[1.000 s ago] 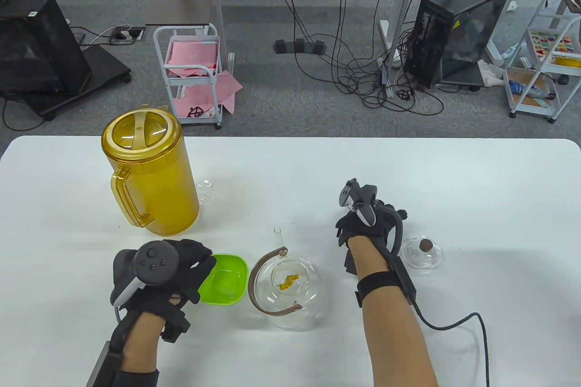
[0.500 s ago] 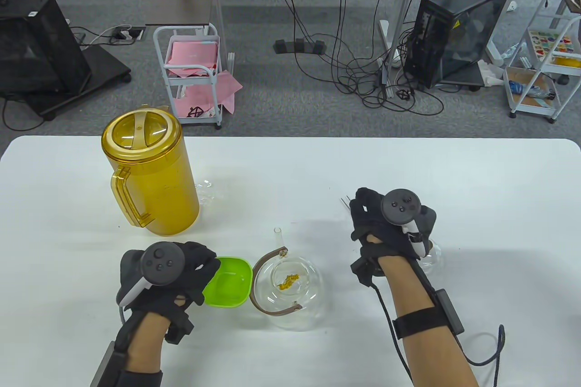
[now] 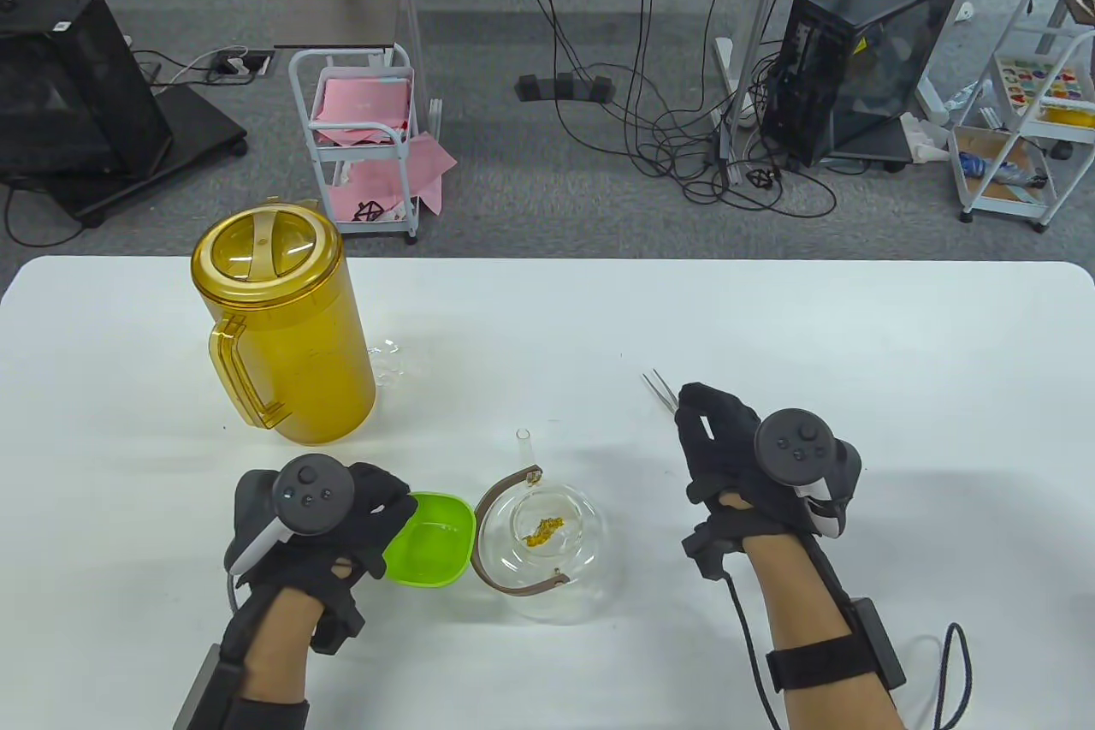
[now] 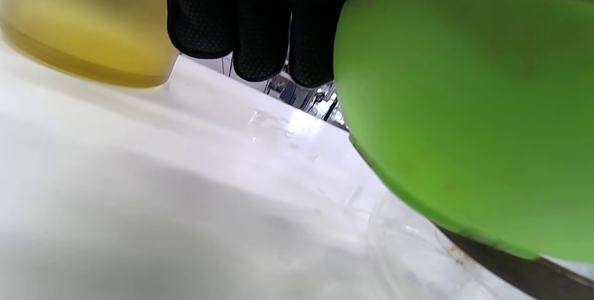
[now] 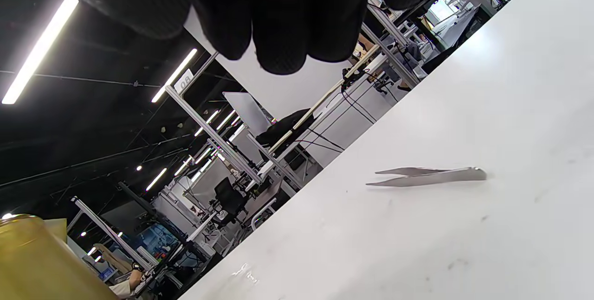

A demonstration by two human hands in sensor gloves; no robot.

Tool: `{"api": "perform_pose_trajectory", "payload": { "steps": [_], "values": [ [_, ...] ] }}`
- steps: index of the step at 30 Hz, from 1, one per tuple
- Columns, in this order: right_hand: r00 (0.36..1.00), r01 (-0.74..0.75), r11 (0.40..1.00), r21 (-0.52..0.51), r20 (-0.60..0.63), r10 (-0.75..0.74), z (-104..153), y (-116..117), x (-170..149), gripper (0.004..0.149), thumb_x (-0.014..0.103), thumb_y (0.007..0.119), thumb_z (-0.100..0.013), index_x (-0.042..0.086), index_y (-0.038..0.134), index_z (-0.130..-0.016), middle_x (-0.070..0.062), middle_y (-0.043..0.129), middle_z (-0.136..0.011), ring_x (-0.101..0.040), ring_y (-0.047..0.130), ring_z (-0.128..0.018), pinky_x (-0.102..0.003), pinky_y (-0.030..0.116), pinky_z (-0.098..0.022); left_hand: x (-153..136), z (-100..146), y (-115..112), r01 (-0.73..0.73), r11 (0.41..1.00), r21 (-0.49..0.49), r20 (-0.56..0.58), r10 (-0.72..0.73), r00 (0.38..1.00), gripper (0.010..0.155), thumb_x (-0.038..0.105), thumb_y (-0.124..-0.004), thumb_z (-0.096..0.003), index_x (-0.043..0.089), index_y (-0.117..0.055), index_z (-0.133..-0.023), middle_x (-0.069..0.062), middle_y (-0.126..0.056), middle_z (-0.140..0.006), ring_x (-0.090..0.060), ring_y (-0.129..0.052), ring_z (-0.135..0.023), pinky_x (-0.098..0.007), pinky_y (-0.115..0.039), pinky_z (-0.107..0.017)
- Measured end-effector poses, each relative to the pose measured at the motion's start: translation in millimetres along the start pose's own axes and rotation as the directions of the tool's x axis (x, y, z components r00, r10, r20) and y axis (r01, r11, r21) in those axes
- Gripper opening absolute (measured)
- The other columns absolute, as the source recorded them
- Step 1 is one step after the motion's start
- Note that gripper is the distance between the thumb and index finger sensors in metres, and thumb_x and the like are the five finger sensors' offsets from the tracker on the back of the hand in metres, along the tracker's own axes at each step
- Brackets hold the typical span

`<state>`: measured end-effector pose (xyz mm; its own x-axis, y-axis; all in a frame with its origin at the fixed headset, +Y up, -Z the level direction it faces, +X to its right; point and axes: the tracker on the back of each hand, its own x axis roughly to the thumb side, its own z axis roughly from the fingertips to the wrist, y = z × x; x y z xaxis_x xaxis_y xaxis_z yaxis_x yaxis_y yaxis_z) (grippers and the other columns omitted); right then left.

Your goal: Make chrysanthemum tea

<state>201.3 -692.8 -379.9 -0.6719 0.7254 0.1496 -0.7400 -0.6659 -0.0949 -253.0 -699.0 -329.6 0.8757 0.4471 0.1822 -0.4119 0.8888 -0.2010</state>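
A glass teapot (image 3: pixel 590 546) with a brown handle (image 3: pixel 479 529) stands near the front edge, a few yellow chrysanthemum pieces (image 3: pixel 545 529) inside it. My left hand (image 3: pixel 398 512) grips the rim of an empty green bowl (image 3: pixel 432 537) right beside the teapot. In the left wrist view the green bowl (image 4: pixel 464 105) is tilted above the teapot handle (image 4: pixel 510 270). My right hand (image 3: pixel 706 422) hovers to the teapot's right, fingers loosely curled, with nothing in them. Metal tweezers (image 3: pixel 660 389) (image 5: pixel 427 176) lie on the table just beyond it. The glass lid is hidden under my right hand.
A tall yellow lidded pitcher (image 3: pixel 282 328) (image 4: pixel 83 26) stands at the back left, its handle facing the front. A small clear item (image 3: pixel 385 358) lies next to it. The white table (image 3: pixel 898 353) stretches right. A cable trails from my right wrist (image 3: pixel 941 670).
My right hand has swung right and back toward me, away from the tweezers and over the glass lid, which it now hides. My left hand has brought the green bowl closer to the teapot.
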Motion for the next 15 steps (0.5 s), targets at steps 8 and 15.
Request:
{"api": "perform_pose_trajectory", "payload": {
  "steps": [8, 15],
  "values": [
    [0.999, -0.034, 0.999, 0.030, -0.015, 0.034, -2.4, 7.3, -9.2, 0.052, 0.051, 0.067, -0.058, 0.025, 0.068, -0.103, -0.005, 0.070, -0.105, -0.038, 0.070, -0.104, -0.066, 0.048, -0.074, -5.6, -11.1, -18.0, 0.096, 0.990, -0.098, -0.057, -0.102, 0.993, 0.040, 0.047, -0.087, -0.0550, 0.024, -0.093, -0.087, -0.009, -0.092, -0.094, -0.042, -0.080, -0.089, -0.071, -0.047, -0.075],
    [0.999, -0.047, 0.998, 0.039, -0.024, 0.048, -1.8, 8.9, -11.3, 0.052, 0.051, 0.067, -0.058, 0.025, 0.069, -0.103, -0.005, 0.070, -0.105, -0.038, 0.069, -0.104, -0.067, 0.048, -0.074, -11.4, -16.1, -30.3, 0.129, 0.967, -0.220, -0.116, -0.157, 0.981, 0.040, 0.047, -0.089, -0.0543, 0.027, -0.093, -0.089, -0.010, -0.089, -0.099, -0.043, -0.077, -0.092, -0.071, -0.045, -0.076]
  ]
}}
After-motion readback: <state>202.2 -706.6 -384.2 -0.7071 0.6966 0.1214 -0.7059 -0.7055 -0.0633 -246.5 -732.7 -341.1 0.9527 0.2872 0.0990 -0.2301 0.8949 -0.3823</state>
